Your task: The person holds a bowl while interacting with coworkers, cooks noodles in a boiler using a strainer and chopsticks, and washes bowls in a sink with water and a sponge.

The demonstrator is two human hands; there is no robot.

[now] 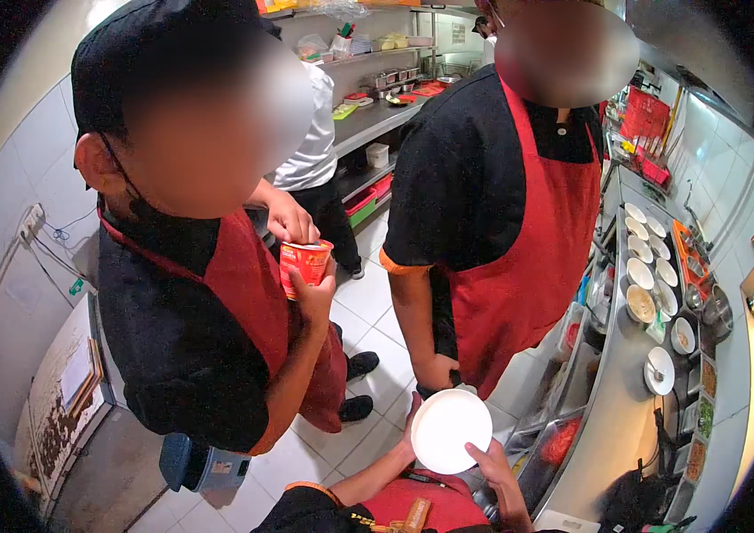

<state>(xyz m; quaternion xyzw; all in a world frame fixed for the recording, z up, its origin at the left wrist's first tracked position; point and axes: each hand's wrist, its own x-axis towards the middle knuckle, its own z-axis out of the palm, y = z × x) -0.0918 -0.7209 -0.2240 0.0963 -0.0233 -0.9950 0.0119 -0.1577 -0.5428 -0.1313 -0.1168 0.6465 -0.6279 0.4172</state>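
Observation:
A round white bowl [451,428] is held in front of my red apron, its surface washed out by light. My left hand [410,428] grips its left edge, with most of the fingers hidden behind it. On the lower right edge, my right hand [491,464] pinches the rim, thumb on top. Just beyond the bowl, a co-worker's hand [436,371] hangs close to it, holding something dark that I cannot make out. To the left, another co-worker holds a red paper cup [304,265], one hand around it and the other at its top.
Along the right runs a steel counter [603,417] with several white bowls [640,274] and metal pans. Two people in red aprons stand close in front. A blue bin [204,466] stands at lower left on the tiled floor. Shelving and a back counter [377,120] lie behind.

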